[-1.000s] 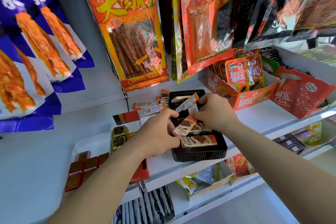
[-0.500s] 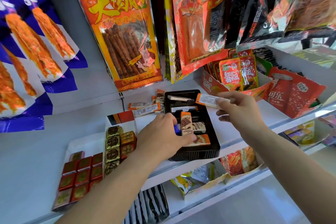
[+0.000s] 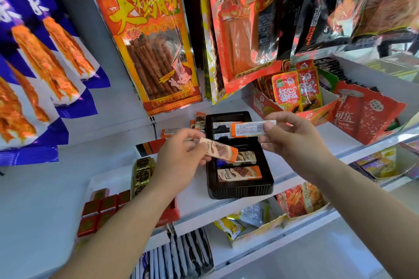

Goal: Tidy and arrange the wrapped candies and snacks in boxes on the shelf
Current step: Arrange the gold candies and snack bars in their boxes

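Observation:
A black plastic tray (image 3: 240, 190) sits on the white shelf (image 3: 195, 201) at centre, with a few orange-and-white wrapped chocolate bars (image 3: 239, 173) lying in it. My left hand (image 3: 181, 161) holds one such bar (image 3: 221, 149) above the tray's left edge, tilted. My right hand (image 3: 292, 136) pinches another bar (image 3: 247, 128) by its end, label side up, over the tray's far half. More of these bars (image 3: 170, 132) lie loose on the shelf behind the tray.
Gold-foil candies (image 3: 142, 172) and red-wrapped squares (image 3: 102, 208) fill a box at left. A red box of snack sachets (image 3: 294, 95) and a cola-print box (image 3: 367, 115) stand at right. Large snack bags (image 3: 154, 36) hang above. Lower shelves hold more packets (image 3: 294, 204).
My left hand has lifted a bar out of the tray and holds it up. My right hand has brought its bar back over the tray's far half.

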Available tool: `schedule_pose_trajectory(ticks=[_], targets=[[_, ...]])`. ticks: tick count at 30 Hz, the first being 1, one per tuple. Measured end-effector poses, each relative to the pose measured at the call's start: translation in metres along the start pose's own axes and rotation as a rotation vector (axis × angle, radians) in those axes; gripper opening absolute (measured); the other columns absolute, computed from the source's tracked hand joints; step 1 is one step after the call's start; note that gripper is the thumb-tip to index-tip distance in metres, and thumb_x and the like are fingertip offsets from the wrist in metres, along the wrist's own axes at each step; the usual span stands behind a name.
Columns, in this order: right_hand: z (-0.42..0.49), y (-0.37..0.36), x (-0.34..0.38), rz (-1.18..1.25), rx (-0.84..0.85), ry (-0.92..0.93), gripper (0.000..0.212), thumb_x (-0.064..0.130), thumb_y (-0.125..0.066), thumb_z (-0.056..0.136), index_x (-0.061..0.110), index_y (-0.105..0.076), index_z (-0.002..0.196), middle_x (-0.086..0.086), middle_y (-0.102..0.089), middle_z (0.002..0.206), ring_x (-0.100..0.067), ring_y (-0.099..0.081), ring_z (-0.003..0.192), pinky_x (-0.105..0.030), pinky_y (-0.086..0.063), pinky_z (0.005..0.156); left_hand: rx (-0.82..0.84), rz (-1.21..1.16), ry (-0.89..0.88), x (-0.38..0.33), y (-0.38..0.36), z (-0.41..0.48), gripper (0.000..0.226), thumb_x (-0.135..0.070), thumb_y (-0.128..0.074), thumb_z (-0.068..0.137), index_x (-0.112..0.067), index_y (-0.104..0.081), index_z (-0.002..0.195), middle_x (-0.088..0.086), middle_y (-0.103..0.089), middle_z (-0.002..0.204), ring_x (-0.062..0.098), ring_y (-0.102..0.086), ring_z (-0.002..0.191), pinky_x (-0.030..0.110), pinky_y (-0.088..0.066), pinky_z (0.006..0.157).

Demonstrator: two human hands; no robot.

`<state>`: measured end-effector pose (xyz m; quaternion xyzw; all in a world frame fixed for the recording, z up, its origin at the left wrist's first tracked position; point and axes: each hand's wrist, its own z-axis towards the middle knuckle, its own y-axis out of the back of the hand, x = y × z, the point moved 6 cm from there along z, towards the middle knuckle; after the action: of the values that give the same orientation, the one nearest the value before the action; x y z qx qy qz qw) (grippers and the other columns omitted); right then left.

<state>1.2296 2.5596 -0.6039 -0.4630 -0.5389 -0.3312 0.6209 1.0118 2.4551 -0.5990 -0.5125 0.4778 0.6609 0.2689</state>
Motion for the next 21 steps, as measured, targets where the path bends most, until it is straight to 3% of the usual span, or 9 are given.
schedule_pose_trajectory(ticks=[3, 6, 8, 13, 18, 21], targets=[[-0.0012, -0.0098, 0.0022, 0.06, 0.125, 0.003, 0.006, 0.011, -0.072, 0.079, 0.01, -0.071, 0.085, -0.014, -0.069, 0.087, -0.019, -0.069, 0.076, -0.027, -0.059, 0.077, 0.004, -0.069, -0.015, -0.0028, 0.0031, -0.0027, 0.023, -0.006, -0.056, 0.098, -0.024, -0.068, 0.105, 0.003, -0.077, 0.088, 0.015, -0.075, 0.076, 0.031, -0.061, 0.07], [-0.001, -0.0125, 0.0006, -0.033, 0.141, 0.016, 0.006, 0.017, -0.08, 0.075, 0.012, -0.076, 0.076, -0.019, -0.072, 0.103, -0.022, -0.072, 0.081, -0.025, -0.058, 0.074, 0.009, -0.117, 0.013, -0.0016, 0.0044, -0.0032, 0.023, -0.005, -0.056, 0.097, -0.022, -0.069, 0.104, 0.005, -0.076, 0.093, 0.018, -0.075, 0.077, 0.034, -0.061, 0.072], [-0.0003, -0.0108, -0.0016, -0.12, 0.143, 0.033, 0.003, 0.008, -0.074, 0.08, 0.008, -0.074, 0.083, -0.015, -0.073, 0.109, -0.025, -0.073, 0.091, -0.027, -0.058, 0.077, 0.013, -0.153, 0.049, 0.0015, 0.0046, -0.0034, 0.022, -0.004, -0.057, 0.097, -0.02, -0.069, 0.105, 0.007, -0.076, 0.095, 0.019, -0.076, 0.077, 0.033, -0.06, 0.072], [-0.0013, -0.0092, -0.0041, -0.253, 0.122, 0.029, 0.029, -0.005, -0.074, 0.081, 0.009, -0.068, 0.106, -0.007, -0.075, 0.102, -0.029, -0.074, 0.094, -0.041, -0.059, 0.086, 0.027, -0.247, 0.1, 0.0045, 0.0046, -0.0035, 0.02, -0.003, -0.061, 0.095, -0.015, -0.068, 0.108, 0.009, -0.077, 0.092, 0.021, -0.076, 0.078, 0.025, -0.061, 0.069], [-0.0009, -0.0069, -0.0035, -0.265, 0.075, 0.02, 0.03, -0.001, -0.077, 0.08, 0.01, -0.069, 0.106, -0.009, -0.074, 0.099, -0.027, -0.074, 0.089, -0.035, -0.062, 0.075, 0.068, -0.284, 0.094, 0.0023, 0.0021, -0.0048, 0.022, -0.002, -0.063, 0.094, -0.016, -0.068, 0.11, 0.006, -0.077, 0.093, 0.021, -0.075, 0.082, 0.023, -0.06, 0.069], [-0.0014, -0.0099, -0.0036, -0.325, 0.086, 0.039, 0.028, 0.002, -0.077, 0.081, 0.014, -0.071, 0.106, -0.009, -0.074, 0.102, -0.023, -0.072, 0.074, -0.029, -0.058, 0.064, 0.096, -0.275, 0.08, 0.0011, 0.0018, -0.006, 0.026, -0.002, -0.066, 0.091, -0.019, -0.067, 0.111, 0.006, -0.077, 0.094, 0.019, -0.075, 0.084, 0.023, -0.06, 0.07]])
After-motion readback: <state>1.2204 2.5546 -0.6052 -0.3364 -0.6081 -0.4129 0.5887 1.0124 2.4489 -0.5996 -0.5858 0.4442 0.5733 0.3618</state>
